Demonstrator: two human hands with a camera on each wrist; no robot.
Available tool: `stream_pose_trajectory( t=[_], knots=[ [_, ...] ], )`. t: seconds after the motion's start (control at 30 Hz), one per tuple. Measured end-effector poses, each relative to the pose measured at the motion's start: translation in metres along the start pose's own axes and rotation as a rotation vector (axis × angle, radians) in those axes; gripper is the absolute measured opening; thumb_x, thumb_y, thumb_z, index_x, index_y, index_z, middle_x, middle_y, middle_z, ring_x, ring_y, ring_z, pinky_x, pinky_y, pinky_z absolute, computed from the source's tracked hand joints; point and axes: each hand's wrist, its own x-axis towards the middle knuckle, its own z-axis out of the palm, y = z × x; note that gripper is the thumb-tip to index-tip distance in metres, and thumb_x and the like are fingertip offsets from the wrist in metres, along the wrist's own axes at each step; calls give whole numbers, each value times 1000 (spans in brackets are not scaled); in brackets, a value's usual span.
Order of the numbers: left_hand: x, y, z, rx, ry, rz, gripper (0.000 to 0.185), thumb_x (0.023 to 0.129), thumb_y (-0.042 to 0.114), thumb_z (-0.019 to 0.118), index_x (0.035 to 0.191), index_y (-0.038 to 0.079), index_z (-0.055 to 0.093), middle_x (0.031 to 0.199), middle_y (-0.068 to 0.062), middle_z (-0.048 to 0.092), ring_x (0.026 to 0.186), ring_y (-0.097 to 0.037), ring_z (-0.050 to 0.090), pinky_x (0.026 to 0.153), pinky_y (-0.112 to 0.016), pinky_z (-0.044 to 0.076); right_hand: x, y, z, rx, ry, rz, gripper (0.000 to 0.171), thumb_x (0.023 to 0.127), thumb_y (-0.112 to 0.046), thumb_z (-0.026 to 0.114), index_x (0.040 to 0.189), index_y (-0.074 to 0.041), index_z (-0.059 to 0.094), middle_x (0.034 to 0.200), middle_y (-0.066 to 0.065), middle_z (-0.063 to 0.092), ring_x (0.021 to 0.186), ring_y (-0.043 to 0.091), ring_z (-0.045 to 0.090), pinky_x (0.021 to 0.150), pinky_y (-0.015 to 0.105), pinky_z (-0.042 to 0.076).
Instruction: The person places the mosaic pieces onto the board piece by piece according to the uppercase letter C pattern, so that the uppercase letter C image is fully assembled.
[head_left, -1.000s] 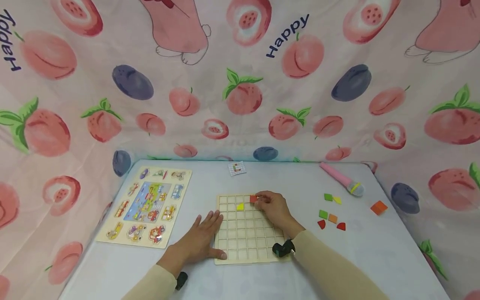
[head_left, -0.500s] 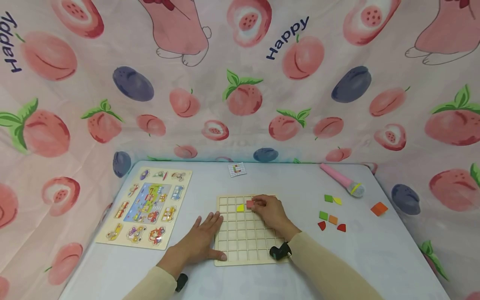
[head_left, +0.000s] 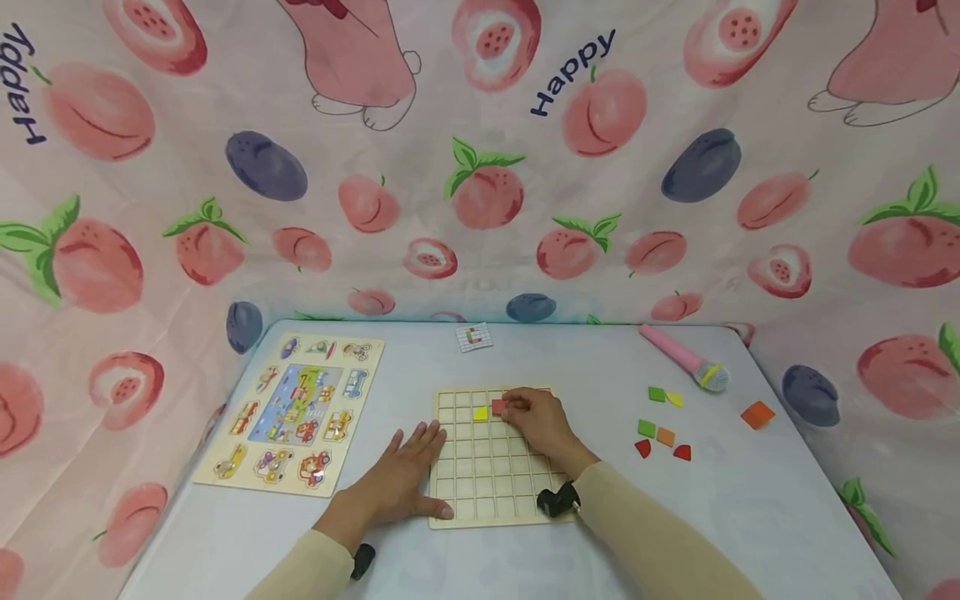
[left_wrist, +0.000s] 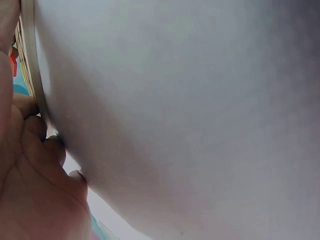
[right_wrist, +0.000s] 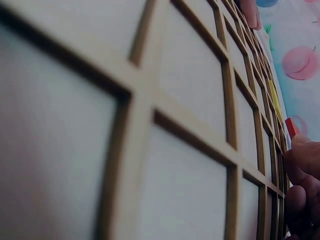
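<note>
A wooden grid board (head_left: pixel 483 487) lies on the table in front of me. One yellow tile (head_left: pixel 481 414) sits in a cell of its second row. Just right of it, my right hand (head_left: pixel 542 421) pinches a red square tile (head_left: pixel 498 407) between thumb and fingers, over the board's upper part. In the right wrist view the red tile (right_wrist: pixel 292 127) stands tilted at the fingertips. My left hand (head_left: pixel 401 473) lies spread along the board's left edge, its thumb on the lower left corner. The left wrist view shows its fingers (left_wrist: pixel 35 125) against the board's side.
A small pattern card (head_left: pixel 474 337) lies behind the board. Loose green (head_left: pixel 647 427), yellow, orange and red pieces lie to the right, near an orange square block (head_left: pixel 757 416) and a pink toy microphone (head_left: pixel 684 358). A wooden vehicle puzzle (head_left: pixel 288 417) lies at left.
My right hand has moved slightly left and towards me with the red tile, from the board's top row to beside the yellow tile. The left hand stays put.
</note>
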Motion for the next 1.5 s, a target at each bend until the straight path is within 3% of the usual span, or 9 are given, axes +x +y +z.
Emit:
stream_pose_trajectory(
  t=[0.23, 0.6, 1.0, 1.5],
  knots=[
    [1, 1, 0, -7, -3, -2, 122, 78, 69, 81, 168, 8, 25, 178, -10, 16, 165, -31, 11, 135, -58, 5, -1, 2, 2, -10, 0, -11, 22, 93, -11, 80, 116, -12, 79, 102, 0, 77, 94, 14, 67, 85, 33, 58],
    [1, 2, 0, -15, 4, -1, 122, 78, 69, 81, 168, 8, 26, 177, -10, 17, 165, -32, 11, 135, -58, 5, 0, 3, 3, -170, -11, -83, 19, 94, -15, 80, 113, -14, 81, 108, 2, 77, 97, 19, 66, 87, 38, 57],
    [0, 0, 3, -9, 5, -8, 123, 77, 71, 80, 168, 8, 26, 178, -9, 17, 165, -31, 11, 135, -58, 5, 0, 3, 2, -196, -43, -107, 24, 93, -14, 80, 117, -10, 80, 120, 9, 77, 117, 32, 67, 105, 51, 53],
    [1, 2, 0, -18, 4, -4, 123, 77, 70, 81, 168, 8, 26, 177, -10, 17, 165, -32, 12, 135, -59, 6, 0, -1, -1, -139, -42, -48, 26, 90, -12, 82, 116, -13, 81, 117, 6, 76, 110, 27, 70, 101, 48, 56]
  ],
)
